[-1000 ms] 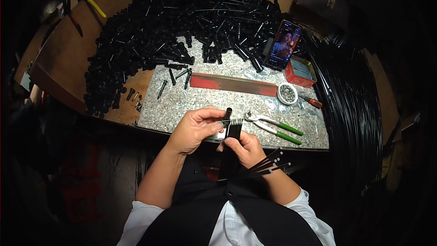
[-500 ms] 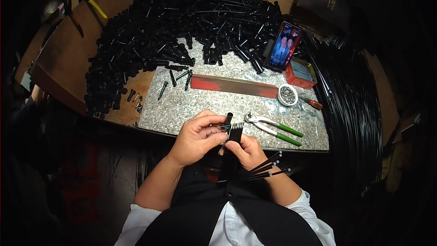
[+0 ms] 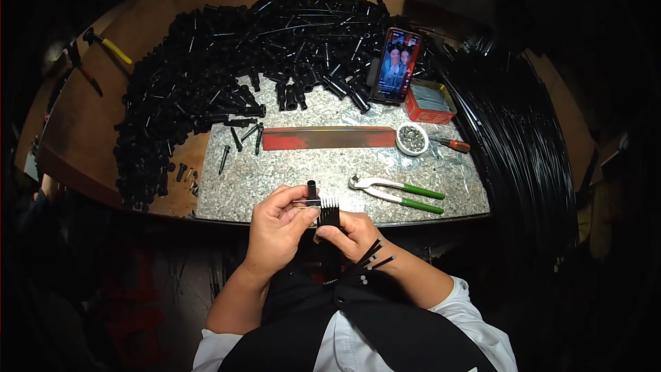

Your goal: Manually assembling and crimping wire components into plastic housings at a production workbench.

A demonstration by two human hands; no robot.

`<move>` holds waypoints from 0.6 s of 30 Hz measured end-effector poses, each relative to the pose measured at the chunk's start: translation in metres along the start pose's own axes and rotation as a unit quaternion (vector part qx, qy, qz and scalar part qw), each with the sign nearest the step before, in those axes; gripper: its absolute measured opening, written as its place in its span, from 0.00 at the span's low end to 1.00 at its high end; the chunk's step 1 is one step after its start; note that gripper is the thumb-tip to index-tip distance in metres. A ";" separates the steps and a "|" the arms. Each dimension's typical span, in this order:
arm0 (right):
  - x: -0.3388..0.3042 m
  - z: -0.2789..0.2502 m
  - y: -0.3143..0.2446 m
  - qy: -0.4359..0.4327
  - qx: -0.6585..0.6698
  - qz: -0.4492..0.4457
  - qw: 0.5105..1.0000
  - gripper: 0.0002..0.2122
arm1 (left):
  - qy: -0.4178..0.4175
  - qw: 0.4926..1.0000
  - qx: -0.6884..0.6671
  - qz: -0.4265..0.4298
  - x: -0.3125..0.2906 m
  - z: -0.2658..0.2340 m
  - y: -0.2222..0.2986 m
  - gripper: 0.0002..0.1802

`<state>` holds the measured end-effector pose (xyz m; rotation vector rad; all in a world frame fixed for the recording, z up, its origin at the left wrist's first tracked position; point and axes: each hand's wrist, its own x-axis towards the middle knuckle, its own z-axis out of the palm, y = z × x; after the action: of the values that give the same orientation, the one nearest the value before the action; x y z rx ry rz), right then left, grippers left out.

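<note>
My left hand (image 3: 277,229) is closed in a pinch around a short black tube (image 3: 312,190), which stands up past the fingertips. Thin bright rods (image 3: 305,202) lie across the same fingers. Against it, my right hand (image 3: 352,235) grips a dark flat bundle of thin black rods (image 3: 330,216) whose pale tips line up like comb teeth. More black rods with round grey ends (image 3: 372,259) show by my right wrist; what carries them is hidden. Both hands are at the front edge of the speckled stone slab (image 3: 275,176). Just beyond my right hand lie green-handled pincers (image 3: 399,193).
A heap of black tubular parts (image 3: 206,62) fills the back and left. A red-and-dark metal bar (image 3: 330,138) crosses the slab. At right are a white cup of small metal bits (image 3: 413,139), a screwdriver (image 3: 456,145), a red box (image 3: 430,105), a lit phone (image 3: 398,65) and long black rods (image 3: 509,131).
The whole view has shifted, so the slab and its things appear farther left. My hands have moved slightly left and nearer to me, still on the tube and the rod bundle.
</note>
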<state>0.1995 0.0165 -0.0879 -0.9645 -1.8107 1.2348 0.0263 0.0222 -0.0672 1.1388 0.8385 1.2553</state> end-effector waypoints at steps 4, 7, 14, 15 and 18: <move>0.000 -0.001 -0.001 -0.006 -0.011 -0.002 1.000 0.07 | 0.001 1.000 -0.010 -0.006 0.000 -0.003 -0.002 0.15; 0.001 -0.002 -0.007 -0.009 -0.013 -0.005 1.000 0.07 | 0.001 1.000 0.011 -0.006 0.000 -0.004 0.001 0.16; 0.003 -0.005 -0.010 -0.009 -0.023 -0.015 1.000 0.07 | -0.013 0.999 -0.017 -0.046 0.003 -0.005 0.004 0.16; 0.003 -0.005 -0.009 -0.008 -0.022 -0.014 1.000 0.07 | -0.017 0.998 -0.013 -0.051 0.003 -0.005 0.004 0.16; 0.003 -0.004 -0.006 -0.002 -0.008 -0.023 1.000 0.08 | -0.015 0.998 -0.018 -0.053 0.003 -0.007 0.003 0.16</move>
<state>0.2010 0.0193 -0.0809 -0.9242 -1.8389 1.1973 0.0193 0.0263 -0.0657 1.0696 0.8398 1.1591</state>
